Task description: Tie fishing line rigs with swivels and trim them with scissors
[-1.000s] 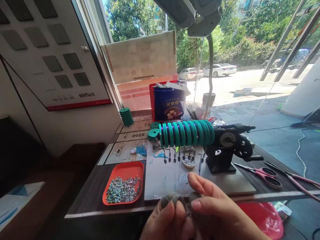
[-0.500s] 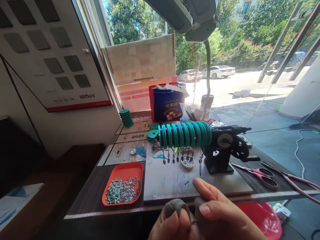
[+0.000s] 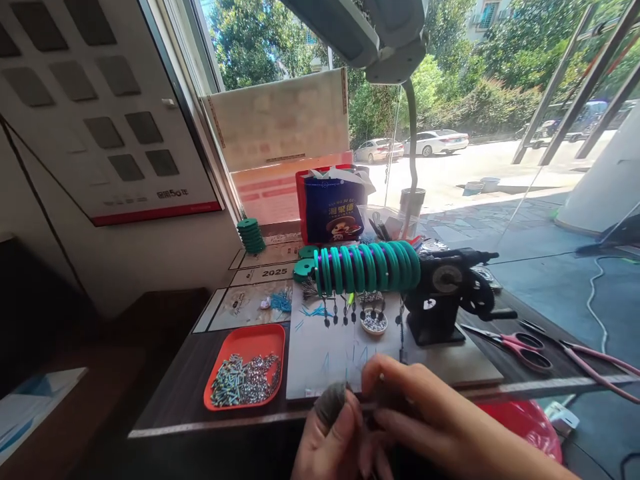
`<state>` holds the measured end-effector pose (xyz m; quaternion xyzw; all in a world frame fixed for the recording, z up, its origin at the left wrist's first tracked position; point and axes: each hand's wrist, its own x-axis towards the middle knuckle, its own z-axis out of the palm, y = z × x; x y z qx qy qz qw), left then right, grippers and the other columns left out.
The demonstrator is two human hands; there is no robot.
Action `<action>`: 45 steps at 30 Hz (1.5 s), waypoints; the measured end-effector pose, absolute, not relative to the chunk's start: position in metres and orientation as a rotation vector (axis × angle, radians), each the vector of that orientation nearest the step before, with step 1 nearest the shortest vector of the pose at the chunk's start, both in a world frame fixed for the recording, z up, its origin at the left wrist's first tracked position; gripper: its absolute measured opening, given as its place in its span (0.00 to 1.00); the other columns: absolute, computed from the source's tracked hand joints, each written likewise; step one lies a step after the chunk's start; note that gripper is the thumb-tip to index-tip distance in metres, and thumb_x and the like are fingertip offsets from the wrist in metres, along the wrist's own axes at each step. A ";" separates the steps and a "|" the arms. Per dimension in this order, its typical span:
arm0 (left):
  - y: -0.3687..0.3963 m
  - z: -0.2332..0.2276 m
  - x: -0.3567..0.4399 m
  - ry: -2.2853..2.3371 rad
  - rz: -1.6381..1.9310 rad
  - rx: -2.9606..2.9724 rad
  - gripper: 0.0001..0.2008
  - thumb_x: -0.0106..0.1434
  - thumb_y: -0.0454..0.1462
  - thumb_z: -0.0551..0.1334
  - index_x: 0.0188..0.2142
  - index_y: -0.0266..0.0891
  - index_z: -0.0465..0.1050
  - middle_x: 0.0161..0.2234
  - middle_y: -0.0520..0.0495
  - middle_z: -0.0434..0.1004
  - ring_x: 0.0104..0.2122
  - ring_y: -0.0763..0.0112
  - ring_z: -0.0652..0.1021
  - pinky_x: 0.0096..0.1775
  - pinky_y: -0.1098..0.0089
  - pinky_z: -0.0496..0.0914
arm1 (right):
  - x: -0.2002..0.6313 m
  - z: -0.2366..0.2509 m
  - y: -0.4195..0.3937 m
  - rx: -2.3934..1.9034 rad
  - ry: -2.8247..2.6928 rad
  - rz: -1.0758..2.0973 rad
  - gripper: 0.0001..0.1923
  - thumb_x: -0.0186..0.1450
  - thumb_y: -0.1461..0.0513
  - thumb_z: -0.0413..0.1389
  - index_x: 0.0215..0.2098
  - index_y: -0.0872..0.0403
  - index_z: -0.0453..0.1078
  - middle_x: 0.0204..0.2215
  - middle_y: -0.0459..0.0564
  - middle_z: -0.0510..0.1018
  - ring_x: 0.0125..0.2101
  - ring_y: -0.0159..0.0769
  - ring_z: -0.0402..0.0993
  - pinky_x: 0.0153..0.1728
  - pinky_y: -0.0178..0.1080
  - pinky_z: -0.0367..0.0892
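My left hand (image 3: 329, 430), with a dark grey wrap on a finger, is closed in a pinch just in front of the table's edge. Close against it, my right hand (image 3: 420, 417) is closed too, its index finger bent. Whatever lies between the fingertips is hidden or too small to name. Beyond the hands, a row of green ring-shaped spools (image 3: 367, 268) sits on the shaft of a black hand-cranked winder (image 3: 440, 297). Small dark weights (image 3: 345, 313) dangle below the spools. A small bowl of silvery beads (image 3: 374, 323) stands underneath, on a white board (image 3: 313, 367).
Left of the board lies an orange-red tray (image 3: 274, 337) with small metal parts. Scissors (image 3: 523, 348) and pink-handled pliers (image 3: 595, 363) are at the right. A blue bag (image 3: 333, 207) and a stack of green spools (image 3: 251, 235) stand behind. A lamp arm (image 3: 395, 53) hangs above.
My right hand has moved left and its fingers have curled in from a more stretched pose. My left hand has shifted slightly left. The spools and winder stay in place.
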<state>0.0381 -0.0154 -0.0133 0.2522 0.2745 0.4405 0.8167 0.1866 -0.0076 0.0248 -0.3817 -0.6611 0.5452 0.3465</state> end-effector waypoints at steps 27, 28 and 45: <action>-0.015 -0.028 0.034 0.946 1.019 0.853 0.12 0.50 0.42 0.66 0.26 0.34 0.71 0.20 0.48 0.74 0.24 0.72 0.74 0.33 0.73 0.68 | 0.196 0.016 0.007 -1.097 -2.095 1.012 0.07 0.63 0.65 0.50 0.27 0.57 0.66 0.27 0.46 0.71 0.28 0.29 0.66 0.31 0.30 0.59; -0.015 -0.028 0.034 0.955 1.017 0.829 0.12 0.49 0.42 0.66 0.26 0.34 0.71 0.20 0.48 0.75 0.24 0.72 0.74 0.33 0.73 0.68 | 0.198 0.017 0.008 -1.090 -2.047 1.049 0.06 0.63 0.64 0.50 0.30 0.57 0.67 0.29 0.47 0.72 0.30 0.29 0.67 0.32 0.31 0.60; -0.029 -0.021 0.032 0.844 0.897 0.525 0.09 0.48 0.37 0.65 0.27 0.33 0.71 0.17 0.47 0.74 0.20 0.71 0.74 0.28 0.72 0.68 | 0.184 -0.030 -0.030 -1.112 -1.434 1.415 0.13 0.60 0.56 0.55 0.39 0.56 0.70 0.34 0.52 0.75 0.34 0.35 0.71 0.37 0.36 0.63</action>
